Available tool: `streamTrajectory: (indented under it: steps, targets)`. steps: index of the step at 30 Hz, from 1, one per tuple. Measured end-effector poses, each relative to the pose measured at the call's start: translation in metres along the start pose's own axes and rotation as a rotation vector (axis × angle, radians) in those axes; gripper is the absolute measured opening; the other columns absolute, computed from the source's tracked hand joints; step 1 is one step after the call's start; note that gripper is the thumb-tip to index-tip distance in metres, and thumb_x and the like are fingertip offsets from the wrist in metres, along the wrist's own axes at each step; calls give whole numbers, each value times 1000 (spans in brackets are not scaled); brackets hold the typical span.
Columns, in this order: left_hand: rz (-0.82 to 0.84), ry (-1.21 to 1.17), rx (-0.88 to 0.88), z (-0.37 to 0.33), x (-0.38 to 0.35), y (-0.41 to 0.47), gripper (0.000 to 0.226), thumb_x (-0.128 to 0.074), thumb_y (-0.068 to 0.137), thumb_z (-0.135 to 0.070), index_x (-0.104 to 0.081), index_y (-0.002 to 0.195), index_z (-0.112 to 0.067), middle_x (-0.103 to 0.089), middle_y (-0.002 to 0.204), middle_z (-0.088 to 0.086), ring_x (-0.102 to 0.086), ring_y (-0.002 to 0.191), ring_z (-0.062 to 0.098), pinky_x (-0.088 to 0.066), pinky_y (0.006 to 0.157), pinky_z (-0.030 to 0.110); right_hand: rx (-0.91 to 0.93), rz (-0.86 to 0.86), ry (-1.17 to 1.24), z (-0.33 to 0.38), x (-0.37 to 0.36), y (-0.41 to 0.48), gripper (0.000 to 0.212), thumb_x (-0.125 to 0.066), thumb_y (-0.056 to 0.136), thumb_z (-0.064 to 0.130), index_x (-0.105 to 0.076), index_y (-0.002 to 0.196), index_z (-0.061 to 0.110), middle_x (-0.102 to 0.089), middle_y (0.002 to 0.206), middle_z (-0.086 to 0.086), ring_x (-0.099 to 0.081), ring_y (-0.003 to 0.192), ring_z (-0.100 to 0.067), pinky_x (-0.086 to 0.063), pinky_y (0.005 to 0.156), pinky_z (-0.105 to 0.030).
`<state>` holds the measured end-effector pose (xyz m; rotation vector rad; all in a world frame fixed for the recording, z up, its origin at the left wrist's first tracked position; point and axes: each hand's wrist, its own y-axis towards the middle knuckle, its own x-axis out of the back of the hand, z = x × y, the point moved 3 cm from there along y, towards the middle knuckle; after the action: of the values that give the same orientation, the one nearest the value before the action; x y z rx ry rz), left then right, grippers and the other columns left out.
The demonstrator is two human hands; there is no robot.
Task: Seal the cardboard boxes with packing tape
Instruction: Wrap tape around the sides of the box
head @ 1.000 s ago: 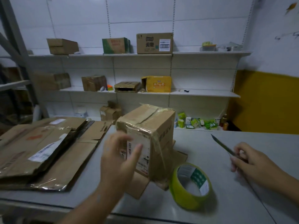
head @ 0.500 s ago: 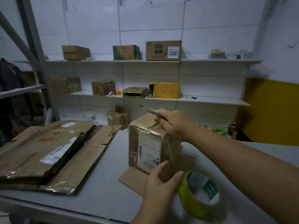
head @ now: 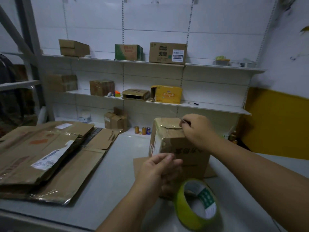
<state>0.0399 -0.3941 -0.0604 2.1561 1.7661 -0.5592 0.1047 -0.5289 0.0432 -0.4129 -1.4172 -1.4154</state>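
Two hands work at one box (head: 182,144), which stands on a cardboard sheet (head: 138,164). Over its top edge the right hand (head: 197,129) grips a thin blade (head: 183,120). Below that grip, the left hand (head: 160,166) curls before the box's front face; whether it pinches anything, I cannot tell. Near its right, the tape roll (head: 197,205) stands on edge. Leftward, bare table (head: 108,181) runs to the flattened cartons (head: 50,156).
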Motion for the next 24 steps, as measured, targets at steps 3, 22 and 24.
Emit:
streamTrajectory:
  steps: [3, 22, 24]
  targets:
    - [-6, -2, 3, 2, 0, -1, 14, -56, 88, -11, -65, 98, -6, -73, 95, 13, -70, 81, 21, -56, 73, 33, 62, 38, 155, -6, 12, -9, 23, -41, 98, 33, -60, 108, 25, -62, 89, 5, -57, 80, -14, -45, 68, -32]
    - [-121, -79, -25, 11, 3, -14, 15, -56, 89, -12, -67, 92, -2, -72, 76, 11, -65, 64, 16, -50, 56, 21, 601, 238, -73, 5, 4, -44, 34, -29, 96, 45, -54, 112, 30, -65, 89, 5, -57, 76, -11, -44, 63, -27]
    - [-142, -88, -22, 10, 1, -16, 12, -57, 88, -10, -67, 87, -3, -72, 73, 10, -64, 60, 14, -50, 55, 20, 586, 173, -58, 1, 2, -41, 33, -33, 95, 39, -59, 109, 24, -66, 89, 5, -54, 75, -7, -42, 62, -23]
